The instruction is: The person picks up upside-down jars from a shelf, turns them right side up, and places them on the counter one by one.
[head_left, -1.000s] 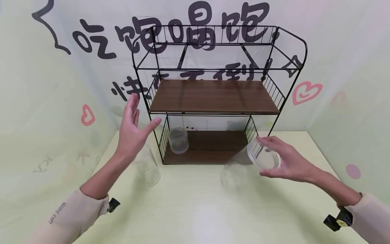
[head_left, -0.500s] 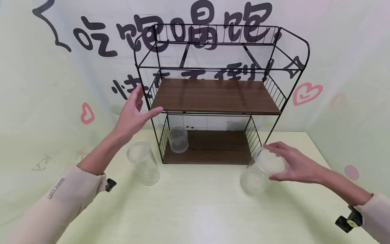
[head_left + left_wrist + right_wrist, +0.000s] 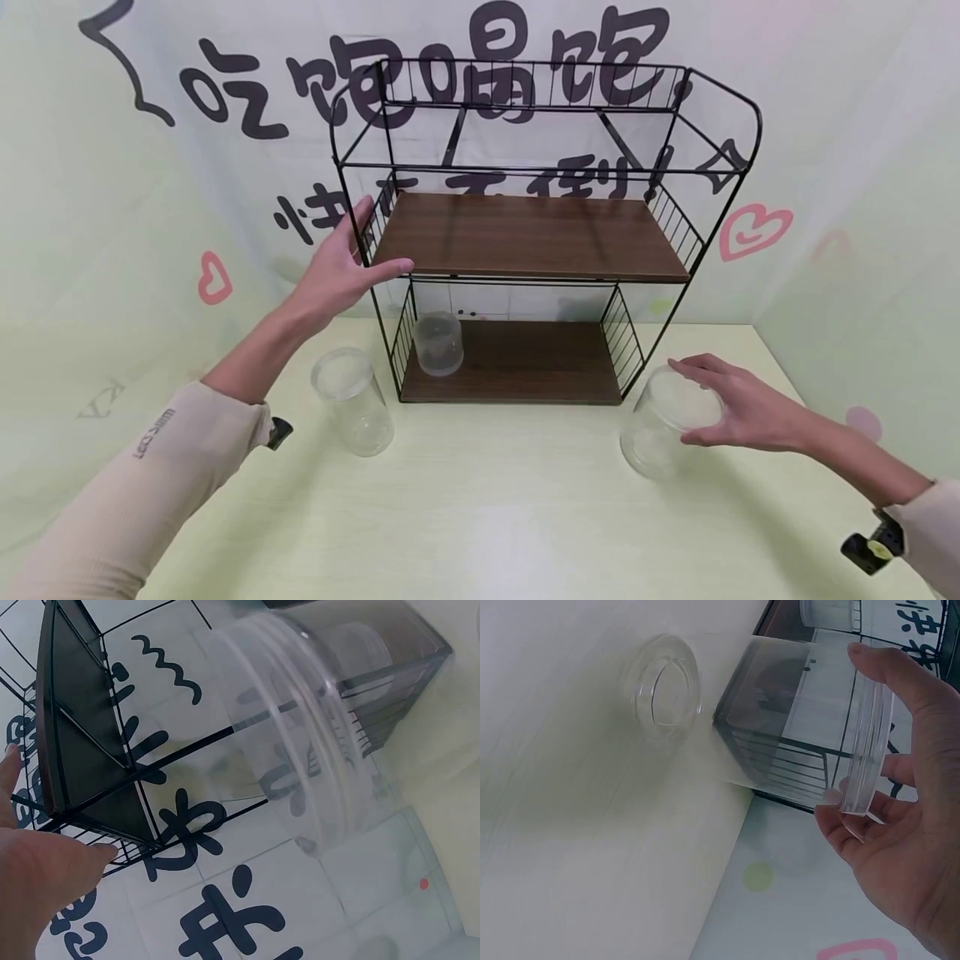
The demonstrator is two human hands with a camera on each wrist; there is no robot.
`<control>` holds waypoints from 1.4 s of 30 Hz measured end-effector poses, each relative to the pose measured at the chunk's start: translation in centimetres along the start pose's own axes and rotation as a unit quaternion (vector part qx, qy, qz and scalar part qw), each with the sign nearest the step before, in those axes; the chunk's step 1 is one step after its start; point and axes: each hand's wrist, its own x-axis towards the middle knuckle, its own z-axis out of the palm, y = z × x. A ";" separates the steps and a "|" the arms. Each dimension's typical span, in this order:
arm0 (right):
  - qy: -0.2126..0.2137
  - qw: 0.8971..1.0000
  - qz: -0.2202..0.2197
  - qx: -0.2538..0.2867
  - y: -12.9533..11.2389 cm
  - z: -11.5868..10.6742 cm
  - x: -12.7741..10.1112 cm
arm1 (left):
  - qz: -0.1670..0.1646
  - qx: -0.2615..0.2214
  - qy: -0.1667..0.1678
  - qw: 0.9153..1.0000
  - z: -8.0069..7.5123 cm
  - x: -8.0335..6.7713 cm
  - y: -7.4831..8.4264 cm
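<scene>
While right hand (image 3: 738,408) holds jar (image 3: 663,425), sleeve (image 3: 153,467) reads "Lecs Slim".

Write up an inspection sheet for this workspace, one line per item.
Surface: pale yellow-green tabletop, matte.
Job's things: clear plastic jar with lid, standing on the table right of the black wire rack with brown wooden shelves.
Clutter: second clear jar left of the rack; small translucent container on the lower shelf.
Grippers: right hand grips the jar's lid; left hand open, at the rack's left front post.
Cables: nothing seen.
Surroundings: pale backdrop with black characters and pink hearts.
</scene>
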 end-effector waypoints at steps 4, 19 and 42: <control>0.007 1.000 -0.004 -0.001 0.6 0.1 -0.3 | 0.003 0.026 0.001 1.000 0.1 0.2 -0.2; 0.018 0.999 0.000 -0.033 0.2 -0.4 -0.6 | 0.018 0.049 0.011 0.999 0.4 0.7 -0.6; 0.041 0.988 -0.132 -0.067 -6.9 -1.4 6.9 | 0.038 0.069 0.007 0.997 0.4 0.8 -1.0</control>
